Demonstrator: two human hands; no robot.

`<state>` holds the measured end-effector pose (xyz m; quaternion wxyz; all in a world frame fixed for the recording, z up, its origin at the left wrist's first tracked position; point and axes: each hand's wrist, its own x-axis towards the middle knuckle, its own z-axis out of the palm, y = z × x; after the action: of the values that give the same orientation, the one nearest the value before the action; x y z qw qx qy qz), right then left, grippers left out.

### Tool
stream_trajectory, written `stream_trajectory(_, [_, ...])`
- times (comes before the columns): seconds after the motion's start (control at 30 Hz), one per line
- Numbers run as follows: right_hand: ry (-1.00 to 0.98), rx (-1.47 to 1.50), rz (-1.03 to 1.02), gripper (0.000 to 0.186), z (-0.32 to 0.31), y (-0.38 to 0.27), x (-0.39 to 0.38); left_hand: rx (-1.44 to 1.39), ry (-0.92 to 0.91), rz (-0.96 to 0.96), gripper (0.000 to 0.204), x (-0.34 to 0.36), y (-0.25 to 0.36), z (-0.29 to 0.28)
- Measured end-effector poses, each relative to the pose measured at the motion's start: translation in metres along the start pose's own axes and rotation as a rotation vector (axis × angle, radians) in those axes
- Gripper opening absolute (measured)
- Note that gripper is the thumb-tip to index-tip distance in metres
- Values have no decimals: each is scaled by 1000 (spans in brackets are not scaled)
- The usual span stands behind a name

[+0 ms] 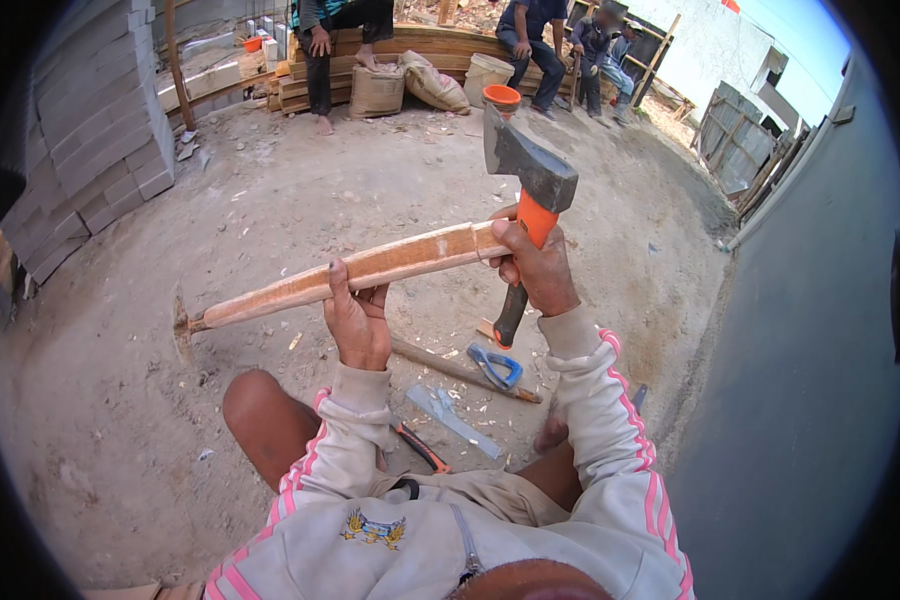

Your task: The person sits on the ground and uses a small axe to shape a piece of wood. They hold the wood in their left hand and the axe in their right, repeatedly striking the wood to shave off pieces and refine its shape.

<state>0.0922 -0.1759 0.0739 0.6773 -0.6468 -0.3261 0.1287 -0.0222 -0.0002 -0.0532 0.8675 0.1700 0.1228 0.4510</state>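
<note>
Tapered pale wooden shaft: left hand grips mid-length, apparently for support; right hand clasps its end alongside black-and-orange metal-headed hatchet.

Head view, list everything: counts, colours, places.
shaped wood: 1, brown, centre
axe: 1, black, orange, wood's right end
unclear piece: 1, brown, wood's left end
round stick: 1, brown, ground
blue tool: 1, blue, by stick
flat strip: 1, grey, below stick
orange tool: 1, orange, black, left of strip
wood chips: many, pale, ground
blocks: many, grey, stacked left
planks: many, brown, back
sacks: 2, tan, before planks
buckets: 2, off-white, orange, by sacks
people: 4, mostly dark clothes, back
wall: 1, grey, right
left hand: 1, white sleeve, on wood
right hand: 1, white sleeve, on wood, axe
</note>
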Motion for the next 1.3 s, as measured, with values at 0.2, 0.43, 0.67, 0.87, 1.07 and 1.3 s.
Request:
stream_trajectory(0.2, [50,-122,93,22,-25,15,30,313,-61,-336,41,12,-9,4])
stream_trajectory(0.43, [181,-8,317,25,-76,84,34,1245,-814,193,30,36,-17,39])
stream_trajectory(0.67, [231,-101,344,33,-88,120,12,1603,-1299,353,69,57,-132,46])
stream_trajectory(0.87, [309,44,468,42,-93,113,4,1552,-1567,67,67,80,-143,73])
stream_trajectory(1.07, [454,183,272,33,-104,67,-21,1458,-1465,-47,51,99,-72,121])
stream_trajectory(1.3, [468,347,75,20,-105,21,-53,1392,-1446,-162,50,99,-10,166])
